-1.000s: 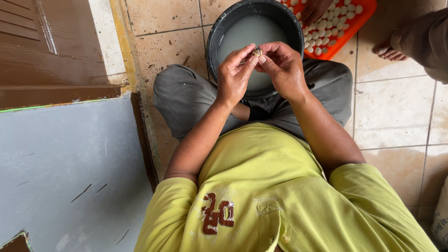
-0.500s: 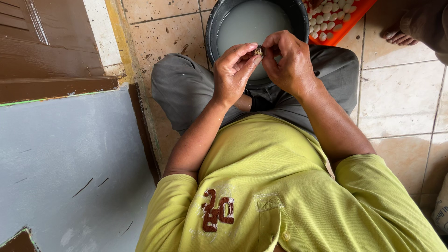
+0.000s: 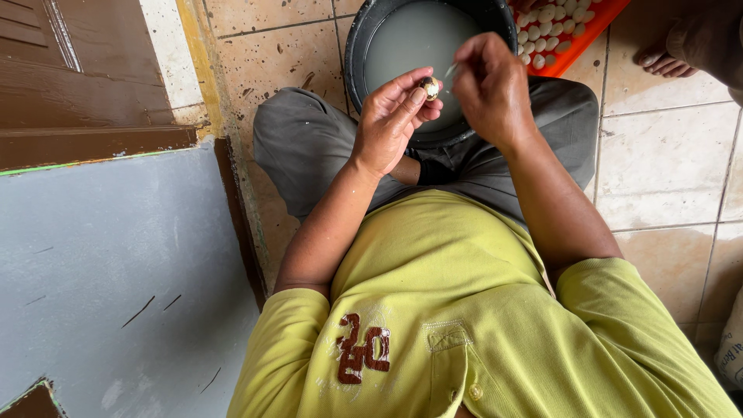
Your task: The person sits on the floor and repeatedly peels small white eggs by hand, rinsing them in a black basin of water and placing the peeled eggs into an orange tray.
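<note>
Left hand [image 3: 391, 124] pinching a small speckled egg [image 3: 429, 87] at its fingertips; right hand [image 3: 491, 89] just beside, closed on a shell fragment. Peeling apparently midway. Below both: dark basin [image 3: 356, 39] of cloudy water. Beyond: orange tray [image 3: 596, 23] of pale eggs. Next, probably, stripping remaining shell.

Small speckled egg [image 3: 429, 87], perhaps partly peeled, pinched above the water basin [image 3: 356, 46]

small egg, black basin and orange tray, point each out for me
small egg [image 3: 429, 87], head view, on its speckled shell at the left hand's fingertips
black basin [image 3: 357, 40], head view, on its left rim
orange tray [image 3: 582, 48], head view, on its lower edge
</note>
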A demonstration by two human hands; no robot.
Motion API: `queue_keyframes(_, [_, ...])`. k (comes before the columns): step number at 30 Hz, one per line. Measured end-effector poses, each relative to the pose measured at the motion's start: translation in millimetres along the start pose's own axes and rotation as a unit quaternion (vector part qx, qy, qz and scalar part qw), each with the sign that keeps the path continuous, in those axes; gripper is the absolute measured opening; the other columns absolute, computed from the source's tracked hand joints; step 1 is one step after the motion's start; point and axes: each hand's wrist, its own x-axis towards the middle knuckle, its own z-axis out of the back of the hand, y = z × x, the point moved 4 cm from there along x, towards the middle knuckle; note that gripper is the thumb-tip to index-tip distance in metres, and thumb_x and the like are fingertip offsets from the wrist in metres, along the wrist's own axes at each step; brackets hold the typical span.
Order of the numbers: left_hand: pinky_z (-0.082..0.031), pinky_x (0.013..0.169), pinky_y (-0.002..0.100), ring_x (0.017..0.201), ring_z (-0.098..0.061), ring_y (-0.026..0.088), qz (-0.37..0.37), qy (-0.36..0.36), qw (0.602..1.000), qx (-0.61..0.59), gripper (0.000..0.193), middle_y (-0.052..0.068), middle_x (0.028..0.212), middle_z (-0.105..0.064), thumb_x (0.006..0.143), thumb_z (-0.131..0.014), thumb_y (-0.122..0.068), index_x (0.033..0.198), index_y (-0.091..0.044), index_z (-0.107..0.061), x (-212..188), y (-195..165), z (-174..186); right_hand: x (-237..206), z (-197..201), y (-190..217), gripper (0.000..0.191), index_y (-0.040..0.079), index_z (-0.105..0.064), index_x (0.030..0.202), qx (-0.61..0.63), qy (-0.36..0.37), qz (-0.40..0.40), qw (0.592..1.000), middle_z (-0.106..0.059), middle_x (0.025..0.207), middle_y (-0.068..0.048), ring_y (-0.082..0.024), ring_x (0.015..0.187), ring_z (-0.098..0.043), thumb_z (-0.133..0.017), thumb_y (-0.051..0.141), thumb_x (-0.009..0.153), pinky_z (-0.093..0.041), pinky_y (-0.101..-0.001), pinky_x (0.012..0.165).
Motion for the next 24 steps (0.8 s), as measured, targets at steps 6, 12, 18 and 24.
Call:
queue_keyframes(6, [-0.062, 0.091, 0.033, 0.101, -0.071, 0.020, 0.020, -0.014, 1.000, -0.012, 0.034, 0.012, 0.114, -0.071, 0.108, -0.062, -0.011, 0.138, 0.004, -0.058, 0, 3, 5, -4, 3, 28, 0.009, 0.002, -0.065, 0.111, -0.064, 0.027, 0.242, 0.968, -0.067, 0.109, -0.014, -0.026, 0.101, -0.070, -0.070, -0.004, 0.107, -0.059, -0.0341, 0.082])
queue_keyframes(12, [-0.064, 0.086, 0.032, 0.095, -0.073, 0.019, 0.021, -0.025, 0.999, 0.043, 0.031, 0.012, 0.108, -0.071, 0.106, -0.067, -0.012, 0.130, 0.005, -0.061, 1, 3, 10, -2, 1, 35, 0.016, -0.001, -0.065, 0.115, -0.075, 0.077, 0.277, 0.955, -0.070, 0.111, -0.015, -0.029, 0.104, -0.072, -0.072, -0.009, 0.103, -0.061, -0.0367, 0.087])
queue_keyframes(18, [-0.065, 0.086, 0.034, 0.096, -0.075, 0.020, 0.028, -0.015, 0.999, 0.039, 0.030, 0.012, 0.109, -0.073, 0.106, -0.066, -0.012, 0.130, 0.005, -0.062, 0, 7, 7, -5, 0, 38, 0.024, -0.003, -0.064, 0.111, -0.161, 0.036, 0.351, 0.922, -0.068, 0.104, -0.016, -0.032, 0.098, -0.071, -0.068, -0.016, 0.091, -0.060, -0.0390, 0.081])
queue_keyframes(24, [-0.063, 0.097, 0.034, 0.108, -0.071, 0.017, 0.017, 0.000, 0.999, 0.036, 0.033, 0.012, 0.119, -0.071, 0.107, -0.064, -0.012, 0.137, 0.004, -0.060, 1, 7, 3, -3, -4, 27, 0.024, -0.001, -0.056, 0.112, -0.108, 0.047, 0.257, 0.959, -0.064, 0.100, -0.014, -0.027, 0.086, -0.068, -0.063, -0.018, 0.097, -0.056, -0.0357, 0.073])
